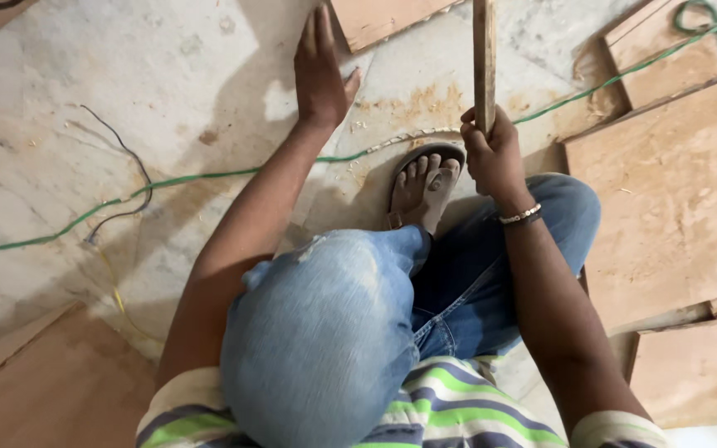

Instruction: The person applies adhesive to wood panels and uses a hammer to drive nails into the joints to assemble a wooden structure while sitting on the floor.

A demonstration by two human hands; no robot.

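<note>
A person crouches on a dusty stone floor (168, 75), seen from above. At far left, well away from either hand, a green cable (192, 178) and a thin dark wire (130, 158) trail across the floor.

The left hand (319, 70) lies flat on the floor, palm down, fingers straight and pressed together, thumb out to the side. Just beyond its fingertips sits the corner of a plywood piece (383, 18).

Below and between the hands, the person's sandalled foot (425, 187) rests on the floor, with the green cable running just past its toes.

The right hand (493, 153), a beaded bracelet (520, 216) at its wrist, curls its fingers tightly around the lower end of a narrow wooden strip (484, 54), which rises upright above the knuckles and out of view.

Right of that hand lie large plywood sheets (665, 191).

The strip could probably tip or slip, since only its lower end is gripped, and fall toward the bare toes. The cable near the foot could also snag.
</note>
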